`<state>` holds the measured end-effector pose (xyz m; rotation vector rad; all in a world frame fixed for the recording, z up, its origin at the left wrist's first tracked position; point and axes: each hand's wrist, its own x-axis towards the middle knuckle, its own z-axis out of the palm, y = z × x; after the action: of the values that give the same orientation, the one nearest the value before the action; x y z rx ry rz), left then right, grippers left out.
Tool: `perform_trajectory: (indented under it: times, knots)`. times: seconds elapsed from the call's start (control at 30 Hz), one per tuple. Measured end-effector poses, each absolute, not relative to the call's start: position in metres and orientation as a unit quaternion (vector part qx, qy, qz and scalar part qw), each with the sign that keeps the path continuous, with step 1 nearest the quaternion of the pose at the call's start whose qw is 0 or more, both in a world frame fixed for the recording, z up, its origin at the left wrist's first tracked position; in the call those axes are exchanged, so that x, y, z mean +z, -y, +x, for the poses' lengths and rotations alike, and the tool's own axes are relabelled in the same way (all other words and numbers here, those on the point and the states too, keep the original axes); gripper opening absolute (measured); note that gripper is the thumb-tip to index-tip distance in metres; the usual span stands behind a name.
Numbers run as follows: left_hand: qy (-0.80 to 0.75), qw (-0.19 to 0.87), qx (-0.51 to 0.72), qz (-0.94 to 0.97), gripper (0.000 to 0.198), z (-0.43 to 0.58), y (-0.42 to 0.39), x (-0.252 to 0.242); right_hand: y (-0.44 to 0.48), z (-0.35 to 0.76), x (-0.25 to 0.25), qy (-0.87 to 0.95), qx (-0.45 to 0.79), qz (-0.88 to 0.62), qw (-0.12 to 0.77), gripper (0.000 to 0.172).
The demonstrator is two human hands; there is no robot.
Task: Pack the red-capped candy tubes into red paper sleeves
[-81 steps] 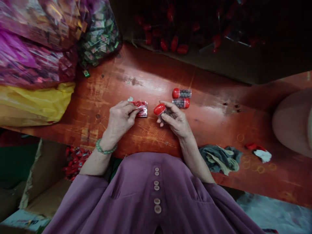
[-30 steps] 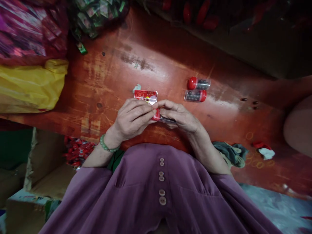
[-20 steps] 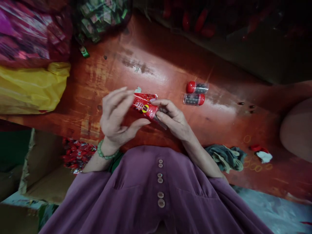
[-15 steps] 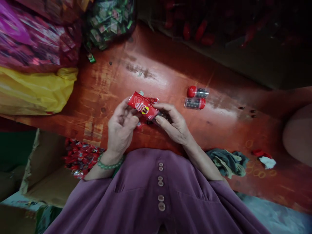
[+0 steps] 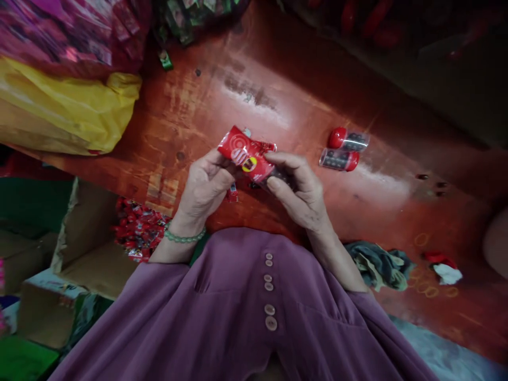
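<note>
Head view: the red-printed tube (image 5: 251,159) lies tilted between the hands, its far end leftward. The right hand (image 5: 299,188) grips its near right end, where dark balls show; the left hand (image 5: 208,180) curls at its left side, fingertips hidden, so whether it grips cannot be told. Another red packet (image 5: 270,145) on the worktop (image 5: 190,121) is partly covered; a pale rounded object (image 5: 496,243) is cut off at right.

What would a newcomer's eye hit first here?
Probably the red printed wrapper, mid-picture between the left hand and right hand. Next, the two red-capped clear tubes of dark balls, lying side by side on the table beyond the right hand, then the yellow plastic bag at the picture's left.
</note>
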<state>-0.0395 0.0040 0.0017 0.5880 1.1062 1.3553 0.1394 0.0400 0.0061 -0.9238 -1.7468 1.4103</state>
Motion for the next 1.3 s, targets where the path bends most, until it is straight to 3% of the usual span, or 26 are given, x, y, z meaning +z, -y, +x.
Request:
perform_trajectory:
  times: [0.13,0.3,0.47,0.57,0.73,0.9,1.07,1.3]
  knots:
    - [-0.494,0.614,0.589,0.182,0.030,-0.027,-0.001,0.014,-0.039,0.125,0.010,0.751,0.481,-0.294,0.343,0.031]
    - [-0.495,0.620,0.600,0.105,0.032,-0.025,-0.001,0.014,-0.035,0.125,0.009,0.700,0.555,-0.326,0.310,0.049]
    - [-0.479,0.604,0.627,0.118,0.031,-0.019,0.000,0.014,-0.023,0.129,0.007,0.656,0.549,-0.373,0.360,0.027]
    - [-0.479,0.591,0.637,0.128,0.030,-0.014,0.000,0.014,-0.017,0.126,0.007,0.688,0.466,-0.379,0.407,0.031]
    - [-0.456,0.592,0.650,0.138,0.034,-0.012,-0.001,0.015,-0.010,0.118,0.005,0.635,0.504,-0.390,0.436,0.031]
    - [-0.457,0.579,0.658,0.151,0.033,-0.016,0.000,0.014,-0.007,0.118,0.002,0.667,0.447,-0.385,0.455,0.029]
    - [-0.415,0.632,0.616,0.222,0.033,-0.023,-0.001,0.015,-0.005,0.117,0.006,0.589,0.551,-0.395,0.440,0.023]
    - [-0.414,0.610,0.647,0.195,0.032,-0.014,-0.006,0.015,-0.005,0.108,0.002,0.494,0.621,-0.397,0.461,0.029]
